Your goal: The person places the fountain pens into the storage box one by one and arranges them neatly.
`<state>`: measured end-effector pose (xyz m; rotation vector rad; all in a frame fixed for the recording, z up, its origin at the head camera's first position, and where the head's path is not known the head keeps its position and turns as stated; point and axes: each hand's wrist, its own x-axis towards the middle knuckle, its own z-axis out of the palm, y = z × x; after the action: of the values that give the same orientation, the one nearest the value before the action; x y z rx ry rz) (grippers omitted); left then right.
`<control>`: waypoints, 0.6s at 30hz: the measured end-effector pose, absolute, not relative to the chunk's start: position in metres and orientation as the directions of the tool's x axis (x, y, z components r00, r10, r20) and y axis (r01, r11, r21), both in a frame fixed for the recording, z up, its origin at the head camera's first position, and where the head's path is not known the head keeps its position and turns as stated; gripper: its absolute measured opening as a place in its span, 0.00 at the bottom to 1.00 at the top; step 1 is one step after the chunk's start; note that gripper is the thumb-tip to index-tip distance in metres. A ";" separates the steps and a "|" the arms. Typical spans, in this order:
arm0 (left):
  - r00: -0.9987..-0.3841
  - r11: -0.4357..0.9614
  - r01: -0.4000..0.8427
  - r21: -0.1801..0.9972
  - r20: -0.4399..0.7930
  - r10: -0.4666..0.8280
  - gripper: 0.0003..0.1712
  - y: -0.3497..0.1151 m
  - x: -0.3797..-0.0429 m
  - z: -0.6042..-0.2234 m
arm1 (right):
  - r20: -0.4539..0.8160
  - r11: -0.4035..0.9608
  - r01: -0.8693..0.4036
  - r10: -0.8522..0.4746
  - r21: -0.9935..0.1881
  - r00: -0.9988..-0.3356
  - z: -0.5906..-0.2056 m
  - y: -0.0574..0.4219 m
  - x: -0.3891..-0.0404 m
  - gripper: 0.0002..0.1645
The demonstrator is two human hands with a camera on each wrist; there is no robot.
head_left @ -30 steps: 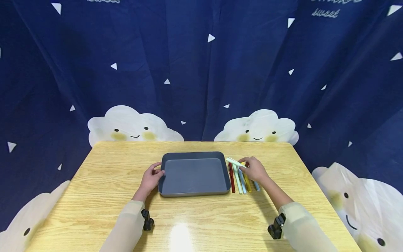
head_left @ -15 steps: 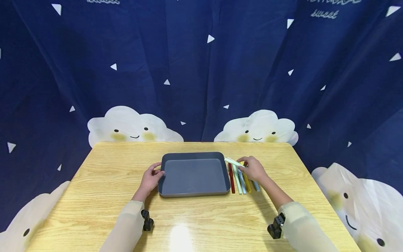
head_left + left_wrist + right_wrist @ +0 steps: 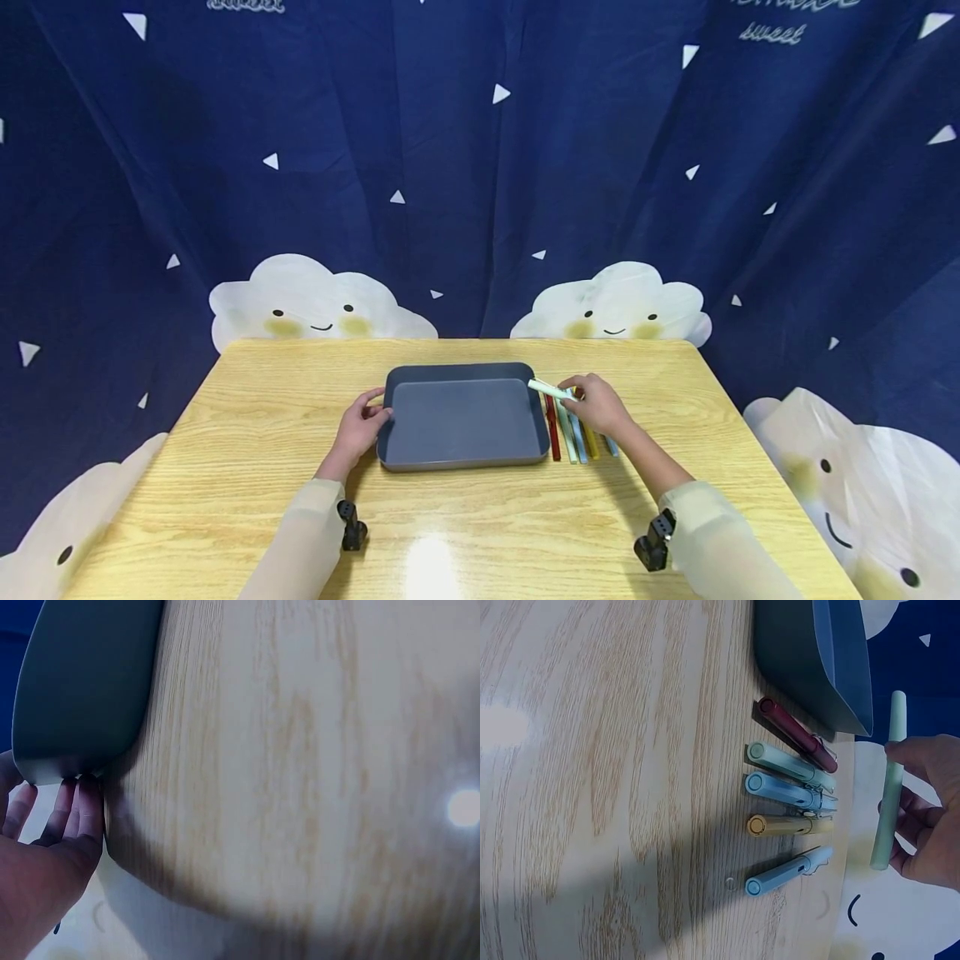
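Probably best to treat the pale green pen (image 3: 889,796) as light and stiff, but a little slippery, being smooth and round. Sits pinched near its middle between closed fingers of the right hand (image 3: 602,407), pointing from them toward the tray (image 3: 461,421), above other pens (image 3: 786,790) on the tabletop (image 3: 262,417). Good to hold there, for balance. With bent fingers of the left hand (image 3: 358,427), seems to grip the tray's end.

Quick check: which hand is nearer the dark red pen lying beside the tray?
Right. The right hand is raised just right of the dark red pen, holding a pale green pen; the left hand is across the tray, at its left end.
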<state>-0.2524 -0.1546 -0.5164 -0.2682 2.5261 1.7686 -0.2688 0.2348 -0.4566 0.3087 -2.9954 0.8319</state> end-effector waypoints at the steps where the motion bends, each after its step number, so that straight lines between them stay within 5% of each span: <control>1: -0.984 0.334 -0.169 0.927 -0.138 -0.115 0.28 -0.154 -0.252 -0.516 | 0.069 0.838 -0.195 -0.186 -0.509 -0.980 -0.456 0.234 -0.269 0.16; 18: -0.984 0.324 -0.165 0.932 -0.131 -0.123 0.27 -0.153 -0.254 -0.519 | 0.088 0.820 -0.248 -0.237 -0.516 -0.968 -0.455 0.224 -0.270 0.13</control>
<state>-0.2537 -0.1533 -0.5190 -0.2747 2.5260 1.7845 -0.2698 0.2236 -0.4553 0.3964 -2.9780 0.8482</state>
